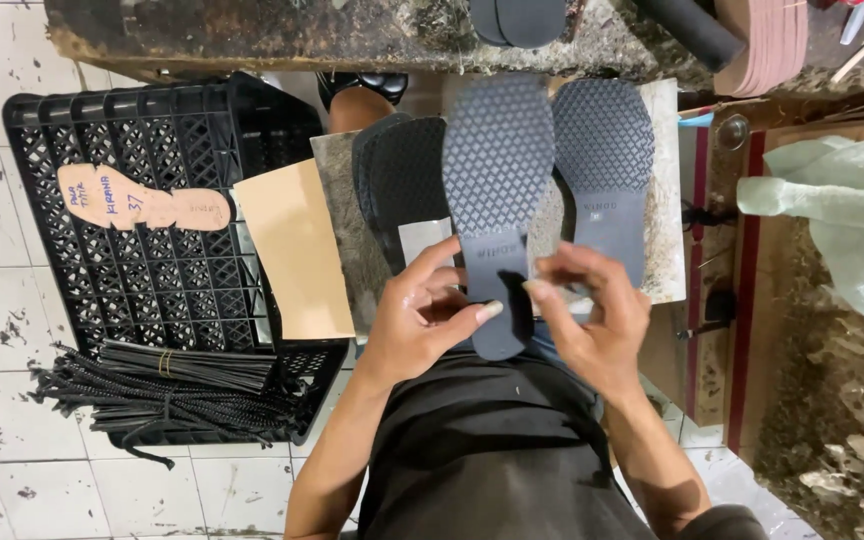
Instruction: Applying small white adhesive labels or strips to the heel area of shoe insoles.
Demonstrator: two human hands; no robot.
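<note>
From my remote view, the left hand grips the heel end of the dark grey rubber shoe sole with diamond tread, thumb laid across it. The sole's long axis runs away from the body, toe far over the stone slab. The right hand pinches the same heel from the other side, equally near.

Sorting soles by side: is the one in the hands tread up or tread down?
Tread up. The sole shows its diamond-patterned face to the camera, the left hand and right hand gripping its heel end.
</note>
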